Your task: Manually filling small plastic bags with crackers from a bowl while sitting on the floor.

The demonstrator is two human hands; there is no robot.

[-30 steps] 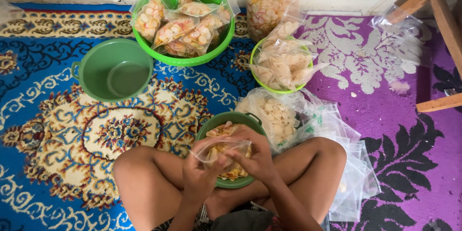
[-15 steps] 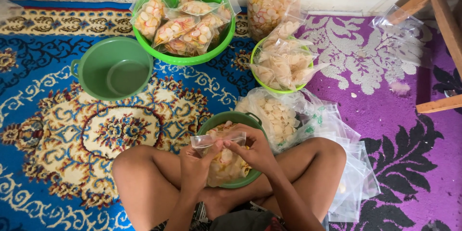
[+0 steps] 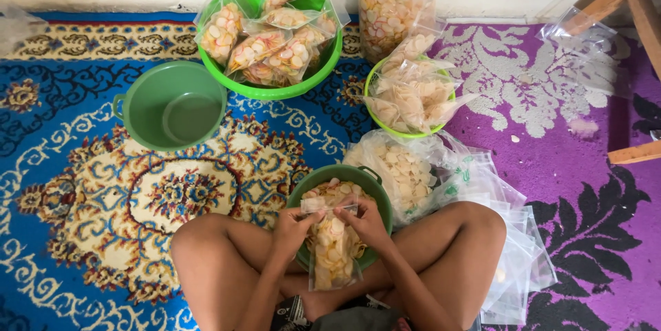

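Here I sit cross-legged on the floor with a small clear bag of crackers [image 3: 333, 256] held upright between both hands, right over the dark green tub [image 3: 372, 186] in my lap space. My left hand [image 3: 292, 226] pinches one top corner of the bag and my right hand [image 3: 365, 221] pinches the other; the fingers of both are closed on the plastic rim, stretching the mouth flat. I judge I hold it this way so the two lips of the strip meet evenly, and I keep it above the tub so any cracker that slips out falls back among the loose ones.

The bag hangs down from my fingers, its lower end in front of my shins, filled with pale, pink-edged chips.

Just beside the tub on my right lies a big open sack of loose crackers [image 3: 403, 169], and next to that a spread of empty clear bags [image 3: 513, 262] on the purple rug [image 3: 578, 186], within easy reach. Farther off stand a bright green basin of packed bags [image 3: 272, 35], a smaller lime bowl of packed bags [image 3: 410, 93] and an empty green bucket [image 3: 172, 107] on the blue carpet [image 3: 69, 166].
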